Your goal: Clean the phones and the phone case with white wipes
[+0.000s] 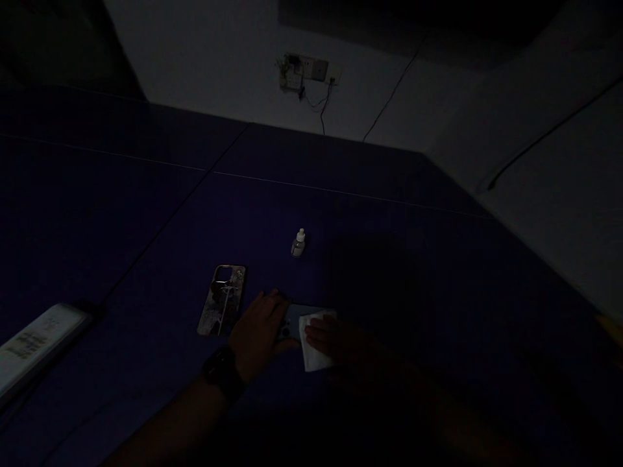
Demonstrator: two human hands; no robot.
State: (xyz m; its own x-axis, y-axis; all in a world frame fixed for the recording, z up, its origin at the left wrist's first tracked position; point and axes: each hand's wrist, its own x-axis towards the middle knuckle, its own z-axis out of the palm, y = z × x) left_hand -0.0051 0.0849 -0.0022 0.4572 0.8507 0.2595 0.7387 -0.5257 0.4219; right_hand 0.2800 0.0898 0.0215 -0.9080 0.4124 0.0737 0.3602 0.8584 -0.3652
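Observation:
A smartphone (293, 314) lies back up on the dark blue surface, its camera lenses towards the left. Wrapped around that camera end, my left hand (257, 327) grips the phone, a black watch on its wrist. My right hand (335, 338) holds a folded white wipe (311, 353) pressed flat over the other part of the phone; shadow hides much of this hand. To the left lies a patterned phone case (222, 301) with a camera cutout. A small dropper bottle (298, 244) with a white cap stands beyond the phone.
A white power strip (41, 347) lies at the left with its cable. Wall sockets (311, 69) with plugs and cords are at the back. A dark cable (549, 133) runs along the right wall. The room is very dim.

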